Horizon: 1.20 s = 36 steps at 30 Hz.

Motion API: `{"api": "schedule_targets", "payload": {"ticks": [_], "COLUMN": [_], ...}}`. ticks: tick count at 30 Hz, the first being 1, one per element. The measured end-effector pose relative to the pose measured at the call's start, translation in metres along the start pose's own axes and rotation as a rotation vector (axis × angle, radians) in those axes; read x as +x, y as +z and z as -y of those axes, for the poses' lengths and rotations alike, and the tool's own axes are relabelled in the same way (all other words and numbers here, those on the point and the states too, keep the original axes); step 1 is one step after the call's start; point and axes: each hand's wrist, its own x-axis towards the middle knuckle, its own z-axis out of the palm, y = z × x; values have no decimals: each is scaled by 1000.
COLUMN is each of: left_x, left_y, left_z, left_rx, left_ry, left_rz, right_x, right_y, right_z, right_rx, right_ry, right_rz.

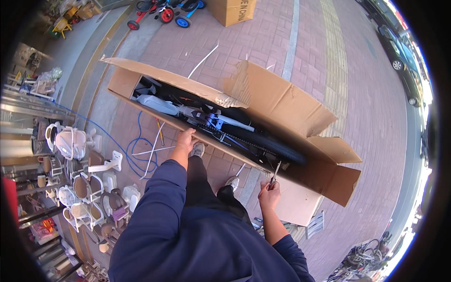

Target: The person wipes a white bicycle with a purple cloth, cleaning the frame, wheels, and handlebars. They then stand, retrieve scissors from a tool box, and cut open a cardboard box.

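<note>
A long cardboard carton (pixel 136 110) lies in front of me with its top flaps folded out. Inside is a partly wrapped bicycle (pixel 216 120); its chain, blue frame parts and a black tyre (pixel 282 149) show, with pale wrapping on several parts. My left hand (pixel 186 139) is closed over the carton's near edge, thumb on the rim. My right hand (pixel 269 194), near the carton's right part, grips a slim bladed tool (pixel 278 169) with a dark handle, its tip pointing up past the near edge. I cannot tell whether it is a knife or scissors.
Cut white straps (pixel 203 60) and a blue hose (pixel 112 140) lie on the brick paving. Child seats (pixel 77 145) crowd the left. Small tricycles (pixel 183 21) and another carton (pixel 230 11) stand at the far side. Parked cars (pixel 399 61) line the right.
</note>
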Motion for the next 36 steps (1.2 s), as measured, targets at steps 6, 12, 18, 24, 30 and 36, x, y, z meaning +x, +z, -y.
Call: {"api": "schedule_targets", "payload": {"ticks": [6,12,18,24,30,36], "left_x": [-32,-92,5,82,114,81], "left_y": [25,15,68,131,140,82], "left_z": [-6,-153,-261,-301,-279,-275], "left_rx": [228,1080,1280,1941,1947,1064], "left_ry": [-9,69,1292,878,800,1384], "left_rz": [-131,263,-11,348,367,151], "right_x": [30,32,23,27,31,26], "right_y": [70,116,113,113,111,113], "right_z": [87,99,101,106,111,106], "right_rx": [-145,-323,-430,-508,-549,-549], "right_ry": [-512,-564,-507,-423,-385,-394], "right_rz": [154,36,90,90,121,122]}}
